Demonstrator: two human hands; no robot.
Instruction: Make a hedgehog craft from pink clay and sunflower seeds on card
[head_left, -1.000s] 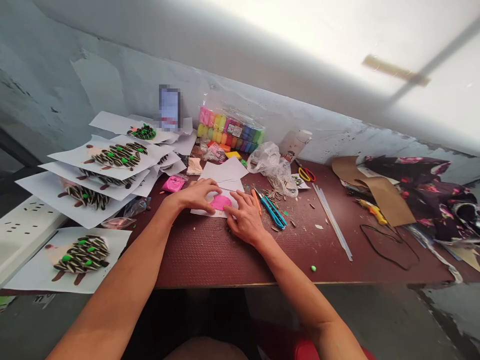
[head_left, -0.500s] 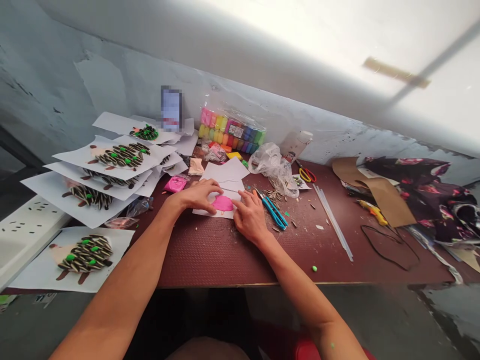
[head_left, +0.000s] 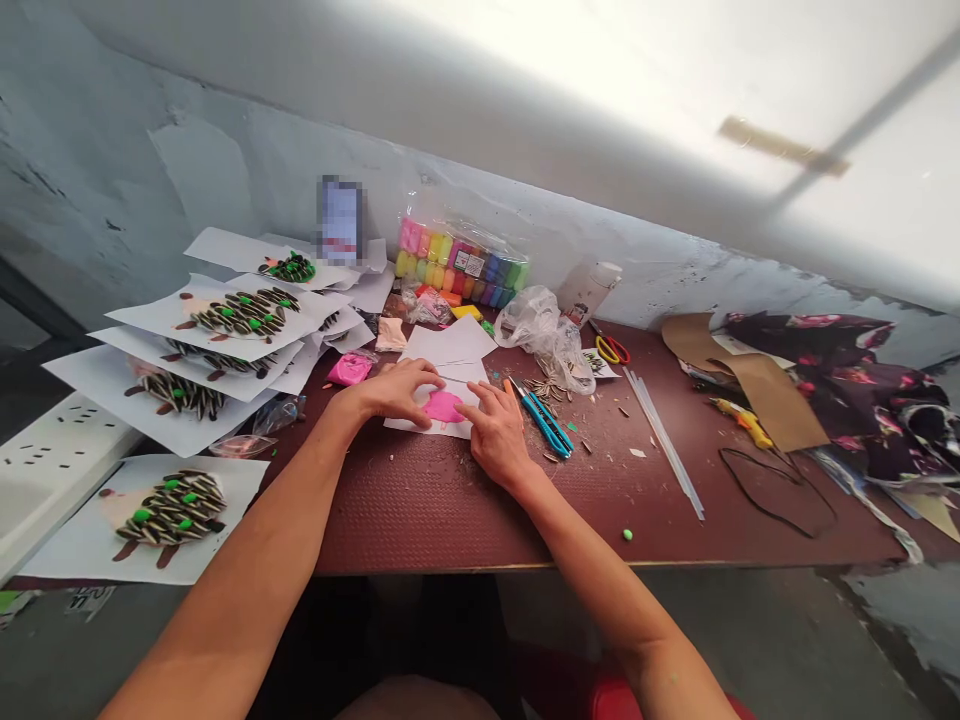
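Between my hands, a flat pink clay shape [head_left: 444, 406] lies on a sheet of white paper [head_left: 409, 424]. My left hand [head_left: 405, 390] rests on the paper's left side, fingers apart, its thumb by the pink clay's left edge. On the other side, my right hand [head_left: 495, 425] has its fingers spread, with the index fingertip at the clay's right edge. Neither hand grips anything. Another white sheet [head_left: 450, 343] lies just behind. A pink clay packet [head_left: 351, 368] sits left of my left hand. Blue-handled pliers [head_left: 551, 425] lie right of my right hand.
Papers with seed-covered hedgehog figures [head_left: 236, 312] pile up at the left, near a white power strip [head_left: 56, 440]. Coloured clay tubs [head_left: 461, 265] stand against the wall. Sunflower seeds [head_left: 551, 390], scissors [head_left: 611, 348], glue sticks [head_left: 664, 440] and a yellow glue gun [head_left: 742, 422] lie to the right.
My right index finger has shifted slightly left on the pink clay's right edge. My left hand stays nearly in place. The whole view has moved a little.
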